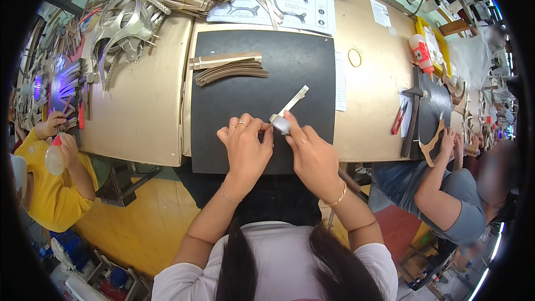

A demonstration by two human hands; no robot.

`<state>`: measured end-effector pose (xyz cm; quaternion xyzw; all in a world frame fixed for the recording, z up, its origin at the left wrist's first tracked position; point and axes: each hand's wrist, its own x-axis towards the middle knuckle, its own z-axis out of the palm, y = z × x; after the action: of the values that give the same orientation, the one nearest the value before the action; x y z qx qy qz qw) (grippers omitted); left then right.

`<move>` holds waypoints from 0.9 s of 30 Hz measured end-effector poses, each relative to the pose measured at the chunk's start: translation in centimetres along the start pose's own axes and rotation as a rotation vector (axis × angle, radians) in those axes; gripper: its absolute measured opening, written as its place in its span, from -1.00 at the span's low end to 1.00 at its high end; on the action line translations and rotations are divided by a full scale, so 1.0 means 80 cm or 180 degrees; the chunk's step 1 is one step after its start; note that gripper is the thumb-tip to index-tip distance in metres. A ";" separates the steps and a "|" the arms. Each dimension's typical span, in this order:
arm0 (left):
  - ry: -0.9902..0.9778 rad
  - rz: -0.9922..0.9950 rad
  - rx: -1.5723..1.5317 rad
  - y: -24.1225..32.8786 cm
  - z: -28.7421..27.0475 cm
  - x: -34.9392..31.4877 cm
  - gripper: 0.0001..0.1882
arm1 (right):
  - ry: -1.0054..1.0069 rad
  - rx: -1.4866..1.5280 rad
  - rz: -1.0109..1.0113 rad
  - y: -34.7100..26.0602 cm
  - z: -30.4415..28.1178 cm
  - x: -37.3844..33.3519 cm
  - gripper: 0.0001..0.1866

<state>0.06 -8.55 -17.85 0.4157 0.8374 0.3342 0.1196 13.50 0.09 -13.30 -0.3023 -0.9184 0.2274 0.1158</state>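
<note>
Both my hands meet over the front part of a black mat [290, 61]. My right hand [313, 153] grips a small white roll [280, 124], which looks like tape and is slightly blurred. Close beside it, my left hand [246, 147] is closed in a pinch near the roll's left side; what its fingertips hold is hidden. A pale narrow strip [295, 99] slants up and right from the roll. Farther back on the mat lies a bundle of curved brown strips [231, 72], with a pale strip [225, 63] along its back.
Behind the mat are a printed pattern sheet [317, 8] and bundled strips [186, 1]. Silvery cut pieces [125, 30] are heaped at left. On the right lie a rubber band [355, 57], red-handled cutters [399, 118], a hammer [415, 92] and a bottle [421, 53]. Co-workers sit either side.
</note>
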 end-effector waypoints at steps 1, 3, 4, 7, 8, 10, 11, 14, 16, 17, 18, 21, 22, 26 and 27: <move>0.0012 0.0034 0.0020 0.000 0.000 0.000 -0.92 | 0.0062 -0.0131 0.0027 0.001 -0.001 0.003 -0.42; 0.0033 0.0080 0.0049 -0.001 0.001 0.000 -0.92 | 0.0062 -0.0370 0.0061 0.006 -0.003 0.008 -0.42; 0.0013 0.0067 0.0069 -0.002 0.000 -0.001 -0.92 | 0.0276 -0.0180 0.0116 0.005 -0.004 0.006 -0.43; 0.0053 0.0159 0.0068 -0.003 0.002 -0.003 -0.92 | 0.0618 0.0277 -0.0183 0.001 -0.001 -0.003 -0.42; 0.0046 0.0173 0.0071 -0.005 0.001 -0.003 -0.92 | 0.0200 0.0010 -0.0111 0.001 0.003 -0.003 -0.41; 0.0056 0.0235 0.0061 -0.008 0.000 -0.003 -0.92 | -0.0003 -0.0204 -0.0020 0.003 0.010 -0.004 -0.41; 0.0086 0.0266 0.0046 -0.010 0.000 -0.003 -0.92 | -0.0096 -0.0338 0.0003 0.005 0.012 -0.003 -0.41; 0.0122 0.0325 0.0005 -0.015 -0.003 -0.006 -0.93 | -0.0081 -0.0301 -0.0030 0.009 0.015 -0.002 -0.41; 0.0128 0.0344 -0.0042 -0.017 -0.004 -0.007 -0.92 | -0.0043 -0.0275 -0.0062 0.010 0.013 -0.001 -0.42; 0.0143 0.0366 -0.0036 -0.017 -0.004 -0.008 -0.92 | -0.0062 -0.0255 -0.0082 0.009 0.011 -0.001 -0.42; 0.0159 0.0388 -0.0030 -0.017 -0.004 -0.008 -0.92 | 0.0006 -0.0208 -0.0067 0.008 0.009 -0.001 -0.42; 0.0160 0.0437 0.0000 -0.017 -0.004 -0.009 -0.91 | 0.0233 0.0043 -0.0087 0.001 0.003 -0.004 -0.42; 0.0171 0.0436 -0.0007 -0.017 -0.004 -0.009 -0.91 | 0.0394 0.0182 -0.0133 -0.002 0.003 -0.005 -0.41; 0.0186 0.0536 0.0061 -0.018 -0.005 -0.007 -0.90 | -0.0241 -0.0153 0.0112 -0.002 0.004 0.001 -0.37; 0.0211 0.0572 0.0074 -0.018 -0.004 -0.006 -0.89 | 0.0031 -0.0014 -0.0004 -0.001 0.003 0.001 -0.37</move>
<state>-0.67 -9.69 -18.59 0.4792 0.8040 0.3475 0.0565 13.34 0.01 -13.45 -0.3031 -0.9185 0.2238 0.1197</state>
